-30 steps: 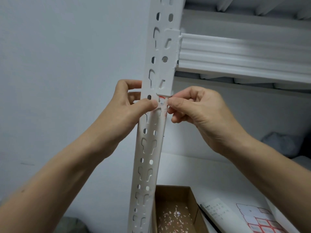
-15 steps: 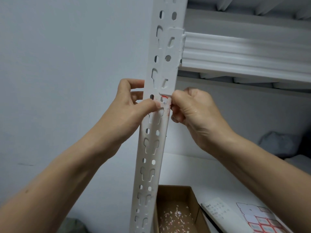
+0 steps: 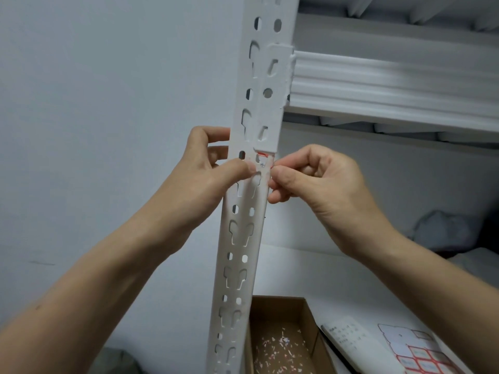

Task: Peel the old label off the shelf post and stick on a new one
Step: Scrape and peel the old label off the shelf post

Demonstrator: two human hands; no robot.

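A white perforated shelf post (image 3: 243, 238) runs up the middle of the view. The torn remains of an old label (image 3: 263, 159), white with red edges, cling to the post just under the beam bracket. My left hand (image 3: 213, 171) grips the post from the left, its thumb pressed on the post's face beside the label. My right hand (image 3: 310, 179) is at the post's right edge, thumb and forefinger pinching the label's torn edge.
A white shelf beam (image 3: 391, 85) joins the post at the upper right. Below stands an open cardboard box (image 3: 280, 338) holding several paper scraps. On the white shelf beside it lie a printed sheet (image 3: 348, 338) and a sheet of red-bordered labels (image 3: 415, 352).
My right hand moved in against the post's edge half a second ago and has now drawn slightly back to the right, still pinching at the label. My left hand has kept its grip.
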